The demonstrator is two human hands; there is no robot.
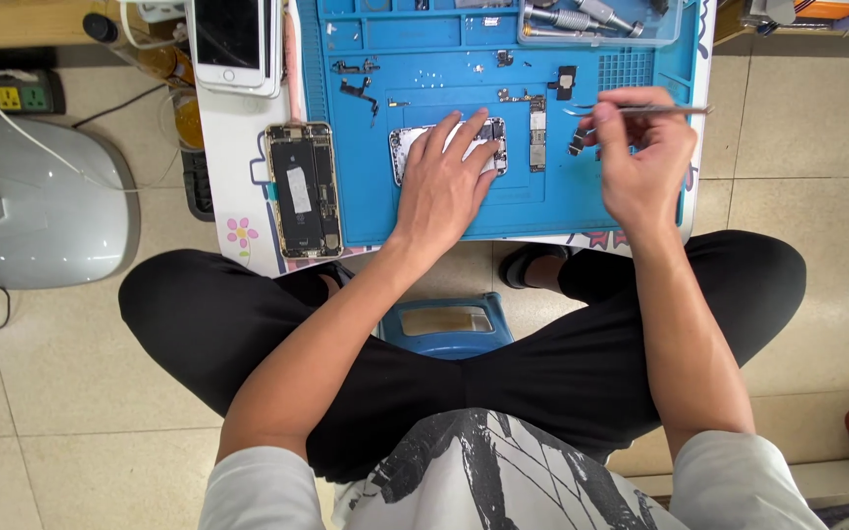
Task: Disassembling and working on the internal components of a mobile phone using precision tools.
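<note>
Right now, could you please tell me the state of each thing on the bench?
Left hand: flat on the phone housing, fingers spread.
Right hand: pinching tweezers.
Opened phone: internals exposed, lying on the table.
White phone: screen dark.
Blue mat: strewn with small parts.

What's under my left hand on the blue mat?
Under the left hand lies an opened phone shell, flat on the blue mat. Its silver edge and some inner parts show beside the fingers. The middle is covered by the palm, so nothing there can be seen.
</note>
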